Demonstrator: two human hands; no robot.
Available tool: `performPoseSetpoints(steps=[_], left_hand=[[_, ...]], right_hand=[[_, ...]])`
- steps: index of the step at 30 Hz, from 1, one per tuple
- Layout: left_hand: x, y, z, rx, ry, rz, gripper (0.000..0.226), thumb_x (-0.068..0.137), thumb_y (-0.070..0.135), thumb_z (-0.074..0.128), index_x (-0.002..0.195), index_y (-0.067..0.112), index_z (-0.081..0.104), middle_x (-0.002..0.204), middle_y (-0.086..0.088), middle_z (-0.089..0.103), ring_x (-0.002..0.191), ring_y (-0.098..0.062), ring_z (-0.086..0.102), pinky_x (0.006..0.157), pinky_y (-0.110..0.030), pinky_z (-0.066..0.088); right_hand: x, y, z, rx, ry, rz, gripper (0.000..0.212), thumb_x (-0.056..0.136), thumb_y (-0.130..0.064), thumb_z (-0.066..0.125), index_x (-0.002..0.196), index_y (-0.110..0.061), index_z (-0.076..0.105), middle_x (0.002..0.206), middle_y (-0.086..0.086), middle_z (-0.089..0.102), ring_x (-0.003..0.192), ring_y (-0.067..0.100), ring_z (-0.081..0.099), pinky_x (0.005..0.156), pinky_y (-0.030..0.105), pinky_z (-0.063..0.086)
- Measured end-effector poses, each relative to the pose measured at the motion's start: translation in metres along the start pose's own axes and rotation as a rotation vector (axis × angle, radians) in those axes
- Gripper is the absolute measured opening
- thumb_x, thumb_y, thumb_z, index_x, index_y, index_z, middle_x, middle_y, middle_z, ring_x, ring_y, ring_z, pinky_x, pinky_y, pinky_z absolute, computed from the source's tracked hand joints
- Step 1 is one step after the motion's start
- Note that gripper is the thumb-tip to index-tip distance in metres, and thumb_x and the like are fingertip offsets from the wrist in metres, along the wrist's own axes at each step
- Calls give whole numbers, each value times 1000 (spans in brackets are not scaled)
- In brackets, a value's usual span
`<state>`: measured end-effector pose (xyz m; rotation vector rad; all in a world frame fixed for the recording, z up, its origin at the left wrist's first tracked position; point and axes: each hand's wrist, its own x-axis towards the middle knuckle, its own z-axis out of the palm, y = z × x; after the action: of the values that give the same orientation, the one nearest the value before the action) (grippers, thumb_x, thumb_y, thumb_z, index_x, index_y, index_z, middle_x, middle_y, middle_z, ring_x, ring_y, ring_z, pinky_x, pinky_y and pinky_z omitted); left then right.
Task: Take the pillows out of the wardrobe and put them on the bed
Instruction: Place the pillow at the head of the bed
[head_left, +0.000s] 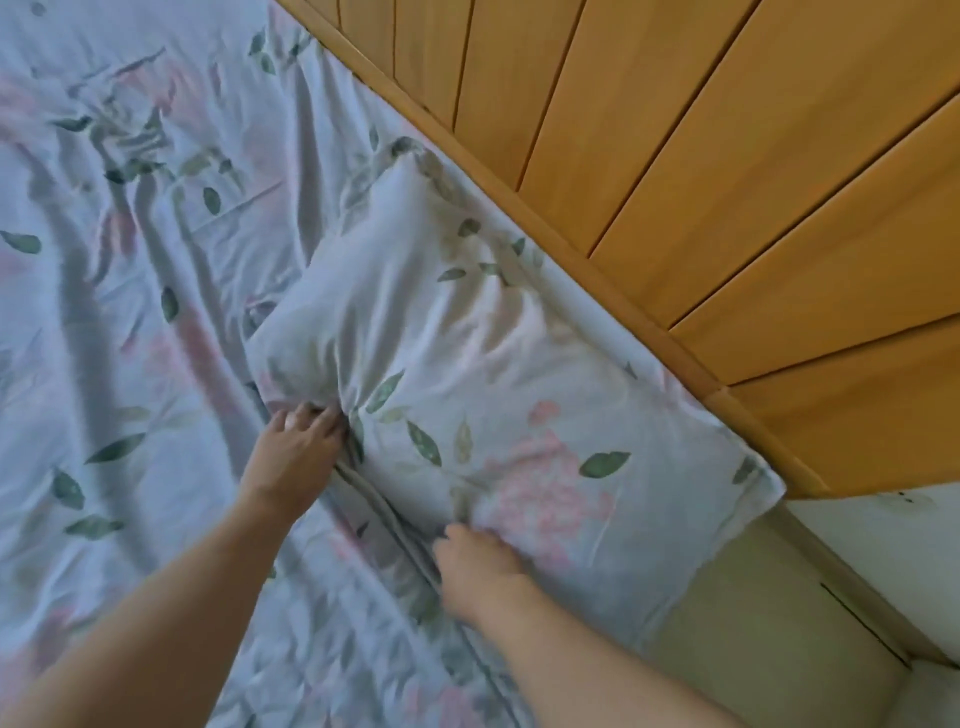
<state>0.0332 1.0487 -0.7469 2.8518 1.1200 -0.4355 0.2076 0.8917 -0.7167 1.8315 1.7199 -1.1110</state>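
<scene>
A pillow (467, 353) in a pale blue case printed with green leaves and pink flowers lies on the bed (130, 260), its long side against the wooden headboard (675, 182). My left hand (296, 452) pinches the pillow's near edge, the fabric bunched under its fingers. Lower down the same edge, my right hand (478, 571) grips the case, its fingers curled into the cloth. The bed sheet carries the same floral print and is wrinkled. No wardrobe is in view.
The headboard of slanted wooden planks runs diagonally across the upper right. Beside the bed at the lower right stands a beige piece of furniture (769, 623), with a white wall (883, 545) behind it. The sheet stretches away to the left.
</scene>
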Motion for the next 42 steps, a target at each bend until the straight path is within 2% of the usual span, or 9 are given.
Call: performPoseSetpoints(steps=[5,8,11,14,17,21,27,35,42], left_hand=[[4,3,-5,-73,-174,-158,54,91,9,41,145,9,40,154,-9,34,136,-34,36,107,-51,32],[6,8,-12,-37,-269,-193,60,91,15,44,149,13,30,159,-4,20,143,-28,25,111,-48,26],[13,8,-23,-192,-127,-275,46,89,11,44,135,11,47,146,-7,40,132,-30,39,105,-47,36],[15,6,-32,-675,84,-601,33,92,17,50,123,7,53,137,-13,45,121,-37,47,97,-46,42],[12,1,-26,-815,79,-755,42,91,21,45,129,3,47,141,-16,39,124,-40,43,99,-47,39],[12,13,-23,-629,97,-528,45,93,10,45,137,2,44,144,-21,38,134,-41,34,110,-51,30],[17,60,-68,-544,1,-361,54,99,35,35,149,17,26,159,-9,20,146,-32,17,117,-47,19],[-13,145,-222,-435,11,-59,55,102,38,30,152,17,20,161,-6,16,149,-27,10,120,-44,12],[-56,229,-321,-394,35,154,55,102,38,28,151,14,19,161,-8,16,149,-26,9,120,-44,12]], right_hand=[[8,6,-25,113,7,45,32,92,-15,40,120,-7,53,128,15,50,118,35,52,98,43,46],[8,6,-47,143,74,78,34,92,-17,41,122,-8,55,130,13,51,120,32,51,98,41,45],[7,10,-65,76,269,70,35,89,-18,45,122,-11,55,130,11,49,121,31,45,100,39,38],[9,22,-74,7,491,90,43,87,-25,48,129,-16,47,136,7,40,126,29,34,104,39,31],[13,34,-70,33,495,146,58,88,-29,48,143,-23,30,152,4,19,138,28,19,114,40,19],[10,40,-61,-13,460,133,67,90,-34,46,149,-25,15,158,1,5,145,26,4,119,43,5],[-39,51,-80,61,419,168,70,92,-30,44,152,-20,9,160,3,2,147,24,0,121,41,4],[-200,61,-129,190,574,280,60,94,-33,47,147,-15,23,154,5,23,141,22,20,118,39,17],[-355,84,-116,354,721,469,59,90,-29,51,144,-16,31,147,2,37,134,23,33,112,37,27]])
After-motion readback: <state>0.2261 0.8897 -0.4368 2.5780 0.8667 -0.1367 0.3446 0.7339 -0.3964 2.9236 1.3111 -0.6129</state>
